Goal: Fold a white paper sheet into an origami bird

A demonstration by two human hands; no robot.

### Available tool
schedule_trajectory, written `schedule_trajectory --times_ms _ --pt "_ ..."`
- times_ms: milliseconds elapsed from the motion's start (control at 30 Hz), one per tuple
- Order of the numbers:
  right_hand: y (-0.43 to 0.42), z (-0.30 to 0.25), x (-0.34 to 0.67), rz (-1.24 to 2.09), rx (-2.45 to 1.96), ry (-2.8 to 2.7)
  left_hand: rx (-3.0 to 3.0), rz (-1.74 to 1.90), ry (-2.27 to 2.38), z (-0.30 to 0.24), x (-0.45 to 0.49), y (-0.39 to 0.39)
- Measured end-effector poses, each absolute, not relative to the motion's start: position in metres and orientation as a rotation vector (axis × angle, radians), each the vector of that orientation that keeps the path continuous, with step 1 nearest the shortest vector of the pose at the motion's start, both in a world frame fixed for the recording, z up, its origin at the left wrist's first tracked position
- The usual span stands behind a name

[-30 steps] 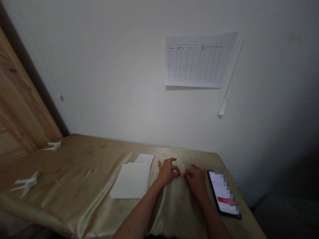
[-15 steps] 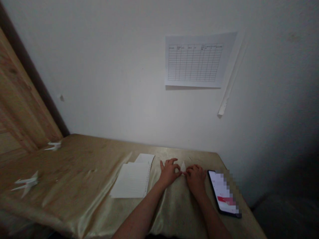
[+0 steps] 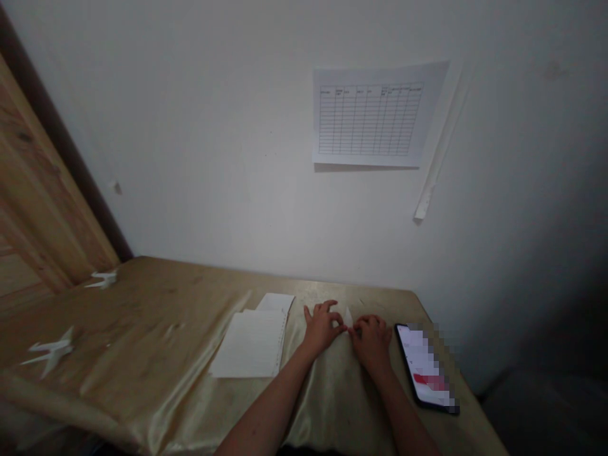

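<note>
A small folded piece of white paper (image 3: 348,315) stands between my hands, its pointed tip facing the wall. My left hand (image 3: 323,327) pinches its lower left edge between thumb and index finger, the other fingers raised. From the other side, my right hand (image 3: 372,339) grips the lower right edge with curled fingers. The fingertips of both hands nearly meet and hide the bottom of the paper. Left of my left hand lies a stack of lined paper sheets (image 3: 249,345). A smartphone (image 3: 425,367) with its screen lit rests right of my right hand.
Two folded white paper figures, one nearer (image 3: 51,351) and one farther (image 3: 103,278), lie at the table's left. A gold cloth (image 3: 185,316) with wrinkles covers the table. The wall behind carries a printed table sheet (image 3: 370,117). A wooden frame (image 3: 52,171) borders the left.
The folded paper looks slightly narrower between my fingers, and my right hand has shifted a touch to the left. Otherwise both hands keep their hold.
</note>
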State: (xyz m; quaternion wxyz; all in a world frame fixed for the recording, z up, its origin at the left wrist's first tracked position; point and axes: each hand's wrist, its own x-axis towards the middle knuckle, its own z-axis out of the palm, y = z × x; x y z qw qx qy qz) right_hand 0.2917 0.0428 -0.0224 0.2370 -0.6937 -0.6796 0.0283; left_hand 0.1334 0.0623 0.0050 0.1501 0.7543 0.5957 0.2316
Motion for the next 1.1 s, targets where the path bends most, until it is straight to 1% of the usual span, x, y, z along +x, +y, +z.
schedule_trajectory --times_ms 400,567,900,1100 --pt "0.043 -0.023 0.295 0.049 -1.863 -1.833 2.204 0.651 1.699 0.003 0.133 0.062" --pt "0.045 -0.021 0.295 0.07 -1.883 -1.806 2.221 0.617 1.694 0.002 0.132 0.063" --pt "0.05 -0.021 0.297 0.122 -1.902 -1.795 2.218 0.668 1.673 0.001 0.133 0.062" --pt "0.052 -0.025 0.299 0.06 -1.883 -1.803 2.206 0.641 1.702 0.002 0.133 0.061"
